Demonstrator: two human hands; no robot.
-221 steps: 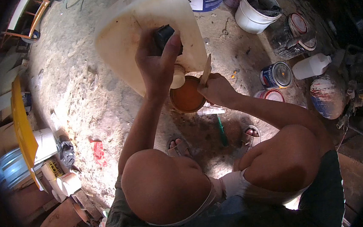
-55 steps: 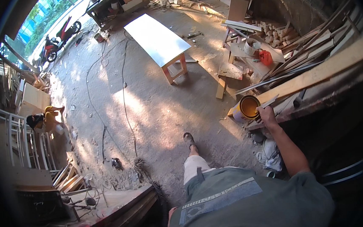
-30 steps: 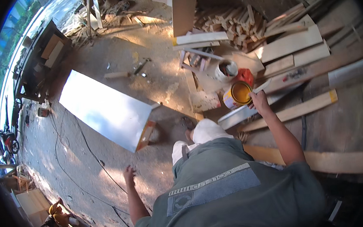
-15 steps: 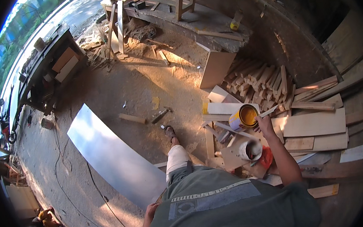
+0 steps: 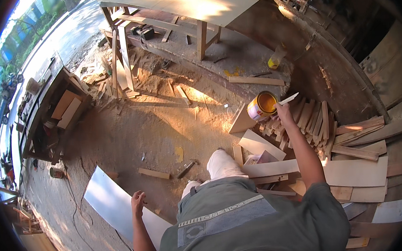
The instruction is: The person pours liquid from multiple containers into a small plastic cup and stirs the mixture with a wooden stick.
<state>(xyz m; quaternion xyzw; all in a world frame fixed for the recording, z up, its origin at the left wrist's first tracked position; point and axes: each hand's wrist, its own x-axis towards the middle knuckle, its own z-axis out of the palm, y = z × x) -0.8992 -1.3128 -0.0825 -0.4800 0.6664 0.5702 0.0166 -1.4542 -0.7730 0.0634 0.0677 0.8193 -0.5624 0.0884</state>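
Right hand (image 5: pixel 283 113) closed on open tin (image 5: pixel 262 105) and stick (image 5: pixel 287 99), held over the plank pile (image 5: pixel 304 122). Tin rigid, likely heavy, sloshy: grip rim, keep level. Left hand (image 5: pixel 138 202) loose, empty.

Yellow-and-white paint can (image 5: pixel 262 105) of orange liquid, pale stick (image 5: pixel 288 99), grey-green shirt (image 5: pixel 246 225).

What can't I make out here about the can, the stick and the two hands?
All in the head view:
- Open can: fill level and how the right hand grips it, too small.
- Pale flat stick: its lower end is behind the right hand.
- Left hand: touching the white sheet or above it, cannot tell.
- White sheet: near end hidden by the left arm.
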